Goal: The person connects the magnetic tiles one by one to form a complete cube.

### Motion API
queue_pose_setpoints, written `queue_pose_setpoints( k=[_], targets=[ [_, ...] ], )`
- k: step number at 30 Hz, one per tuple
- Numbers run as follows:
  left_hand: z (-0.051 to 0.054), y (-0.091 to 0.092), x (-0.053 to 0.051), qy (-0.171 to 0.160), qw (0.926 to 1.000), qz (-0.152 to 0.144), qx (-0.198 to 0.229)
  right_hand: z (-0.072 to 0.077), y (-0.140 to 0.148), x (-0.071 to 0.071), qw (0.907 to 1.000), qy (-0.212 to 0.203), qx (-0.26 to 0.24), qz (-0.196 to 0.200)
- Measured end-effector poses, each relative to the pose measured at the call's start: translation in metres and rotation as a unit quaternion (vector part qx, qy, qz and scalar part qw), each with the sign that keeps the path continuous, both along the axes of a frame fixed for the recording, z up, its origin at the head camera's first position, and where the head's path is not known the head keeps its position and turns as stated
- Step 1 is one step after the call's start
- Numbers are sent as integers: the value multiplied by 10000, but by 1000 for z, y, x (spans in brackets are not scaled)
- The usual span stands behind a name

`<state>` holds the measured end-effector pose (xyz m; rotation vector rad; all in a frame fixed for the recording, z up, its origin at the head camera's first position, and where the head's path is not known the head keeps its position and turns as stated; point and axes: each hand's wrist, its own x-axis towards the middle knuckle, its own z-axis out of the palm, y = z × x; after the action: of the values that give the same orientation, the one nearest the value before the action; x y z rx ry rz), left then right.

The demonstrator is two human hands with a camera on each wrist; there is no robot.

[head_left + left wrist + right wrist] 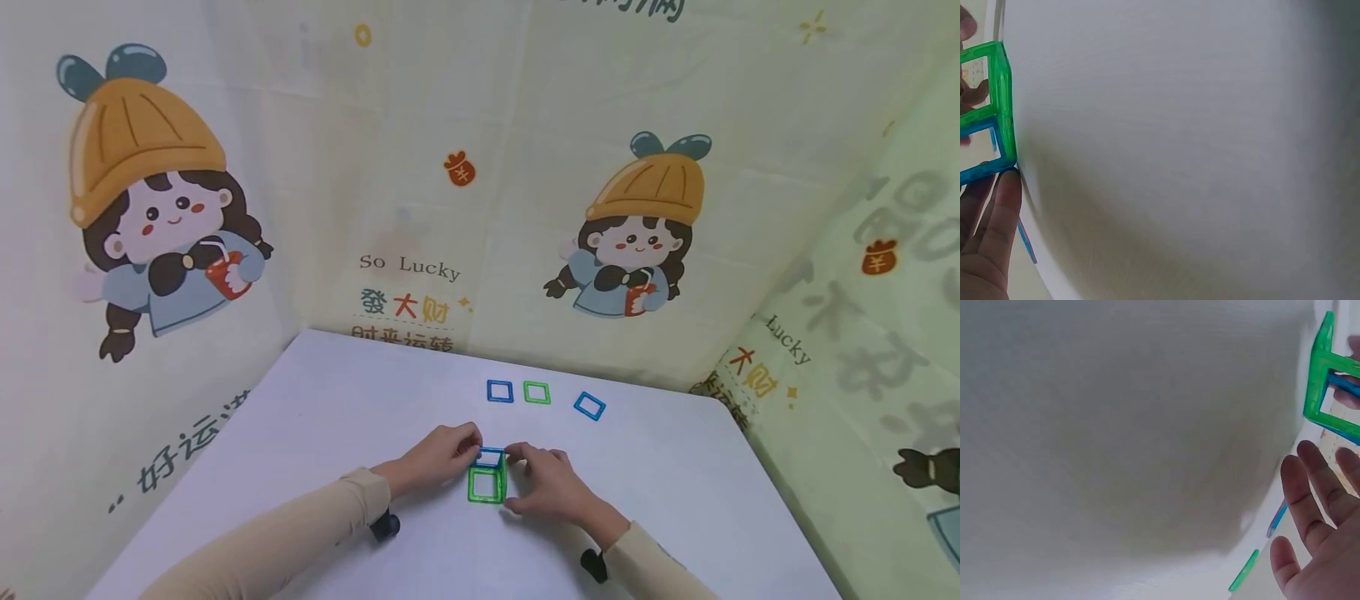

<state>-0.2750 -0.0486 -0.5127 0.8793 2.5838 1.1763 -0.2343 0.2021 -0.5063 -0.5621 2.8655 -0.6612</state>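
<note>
Several square magnetic tiles with open centres are joined near the middle of the white table. A green tile [486,502] lies nearest me, a second green tile [1316,387] stands upright at the right, and a blue tile [988,169] adjoins them at the far side. My left hand [442,454] pinches the blue tile near its left corner, with fingers [1005,212] against its edge. Beside the upright green tile is my right hand [551,483], its fingers spread around that side. In the right wrist view these fingers [1300,494] are apart from the tile.
Farther back on the white table [375,375] lie a blue tile [500,392], a green tile [537,392] and a tilted blue tile [590,406]. Behind the table hangs a printed cloth [510,233] with cartoon figures.
</note>
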Motion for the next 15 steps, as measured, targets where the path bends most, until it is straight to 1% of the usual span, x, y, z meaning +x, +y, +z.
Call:
queue_pose_setpoints(
  k=[3,8,12,15],
  targets=[
    [-2,-1,0,6,10000,-6,12,2,-1,-2,9999,-46,-114,38],
    [-6,-1,-3,33,10000,-32,41,3,-2,-4,9996,25,-259,85],
    [-4,-2,-6,-45,9999,-104,47,4,-1,-5,9996,14,-274,103],
    [-2,-3,-8,-131,9998,-179,28,6,1,-7,9995,-100,-250,160]
  ],
)
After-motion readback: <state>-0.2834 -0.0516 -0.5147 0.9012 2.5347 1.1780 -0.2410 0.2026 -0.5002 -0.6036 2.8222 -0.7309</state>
